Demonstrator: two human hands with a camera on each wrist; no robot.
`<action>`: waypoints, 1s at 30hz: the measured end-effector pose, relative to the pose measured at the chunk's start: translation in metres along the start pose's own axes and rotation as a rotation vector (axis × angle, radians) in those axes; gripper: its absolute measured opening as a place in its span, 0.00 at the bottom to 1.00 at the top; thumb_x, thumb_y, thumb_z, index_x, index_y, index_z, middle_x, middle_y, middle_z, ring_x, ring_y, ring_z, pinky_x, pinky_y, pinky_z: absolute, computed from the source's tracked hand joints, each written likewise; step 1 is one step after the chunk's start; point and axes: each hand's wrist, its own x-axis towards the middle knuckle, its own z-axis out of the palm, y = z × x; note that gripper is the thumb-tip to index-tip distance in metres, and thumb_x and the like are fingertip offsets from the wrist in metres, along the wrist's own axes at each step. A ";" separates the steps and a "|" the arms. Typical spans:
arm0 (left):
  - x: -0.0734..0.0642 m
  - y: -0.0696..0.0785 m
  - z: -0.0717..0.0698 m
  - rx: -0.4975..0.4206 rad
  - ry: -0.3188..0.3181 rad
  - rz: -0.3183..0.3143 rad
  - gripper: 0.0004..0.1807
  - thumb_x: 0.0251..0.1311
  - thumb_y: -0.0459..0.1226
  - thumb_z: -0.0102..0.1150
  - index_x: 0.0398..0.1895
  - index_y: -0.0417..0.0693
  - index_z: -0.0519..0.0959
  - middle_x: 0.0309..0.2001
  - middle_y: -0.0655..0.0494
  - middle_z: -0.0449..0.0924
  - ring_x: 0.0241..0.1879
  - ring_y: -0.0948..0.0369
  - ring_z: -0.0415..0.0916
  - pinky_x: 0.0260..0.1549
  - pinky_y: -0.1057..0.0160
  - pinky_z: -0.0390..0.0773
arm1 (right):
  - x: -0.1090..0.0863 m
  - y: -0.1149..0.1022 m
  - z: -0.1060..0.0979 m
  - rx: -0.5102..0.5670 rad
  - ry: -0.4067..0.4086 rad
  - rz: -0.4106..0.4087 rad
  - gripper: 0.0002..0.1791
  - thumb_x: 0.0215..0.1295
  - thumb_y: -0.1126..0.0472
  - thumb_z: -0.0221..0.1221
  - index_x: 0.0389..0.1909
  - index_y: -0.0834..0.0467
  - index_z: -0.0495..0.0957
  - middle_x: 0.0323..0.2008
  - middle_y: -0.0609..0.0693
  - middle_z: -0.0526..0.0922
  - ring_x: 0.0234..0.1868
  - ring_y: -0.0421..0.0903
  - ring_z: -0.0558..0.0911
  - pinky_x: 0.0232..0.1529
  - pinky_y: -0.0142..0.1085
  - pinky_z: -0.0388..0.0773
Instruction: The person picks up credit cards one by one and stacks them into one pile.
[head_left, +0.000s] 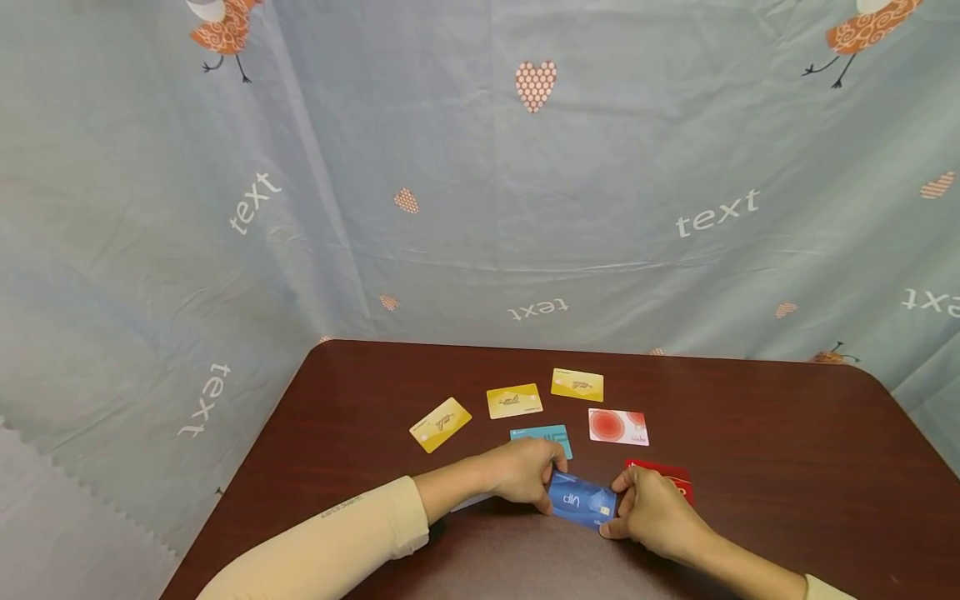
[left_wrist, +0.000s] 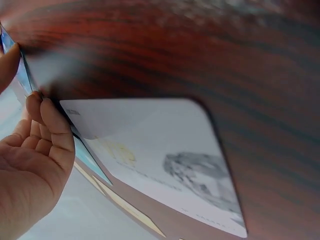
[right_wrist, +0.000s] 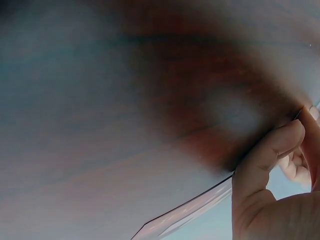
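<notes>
A blue VIP card (head_left: 576, 502) with a small gold chip is pinched at both ends, close over the dark wooden table. My left hand (head_left: 525, 473) grips its left end between thumb and fingers; my right hand (head_left: 654, 510) pinches the right end. Behind the left hand lies a teal card (head_left: 551, 435), partly covered by it. The right hand overlaps a red card (head_left: 670, 477). Under my left wrist is a white card, mostly hidden in the head view; the left wrist view shows this white card (left_wrist: 150, 145) with a grey picture on it.
Farther back lie three yellow cards, a left one (head_left: 440, 425), a middle one (head_left: 514, 401) and a right one (head_left: 577, 385). A white card with a red circle (head_left: 609, 427) lies behind the right hand. A patterned curtain (head_left: 480, 167) hangs behind the table (head_left: 787, 450).
</notes>
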 end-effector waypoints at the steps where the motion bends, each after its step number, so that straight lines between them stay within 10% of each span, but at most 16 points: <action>1: 0.000 0.000 0.000 -0.001 0.004 -0.004 0.24 0.45 0.35 0.87 0.44 0.48 0.81 0.28 0.61 0.74 0.27 0.69 0.69 0.29 0.71 0.74 | 0.000 0.000 0.000 -0.002 0.007 0.002 0.29 0.40 0.68 0.83 0.42 0.68 0.77 0.23 0.50 0.78 0.22 0.45 0.76 0.20 0.35 0.74; 16: 0.002 0.003 0.002 -0.101 0.019 0.003 0.22 0.44 0.27 0.85 0.39 0.46 0.81 0.24 0.61 0.75 0.24 0.69 0.69 0.29 0.72 0.75 | -0.005 0.000 -0.005 0.195 -0.037 0.034 0.17 0.55 0.73 0.73 0.43 0.73 0.78 0.24 0.52 0.82 0.22 0.46 0.81 0.18 0.38 0.82; 30: -0.005 0.009 -0.002 -0.472 0.057 -0.094 0.15 0.50 0.14 0.67 0.38 0.35 0.83 0.18 0.52 0.74 0.18 0.62 0.70 0.19 0.70 0.73 | -0.002 0.004 -0.010 0.397 -0.132 0.175 0.14 0.66 0.70 0.66 0.46 0.75 0.77 0.32 0.57 0.85 0.28 0.48 0.87 0.31 0.42 0.88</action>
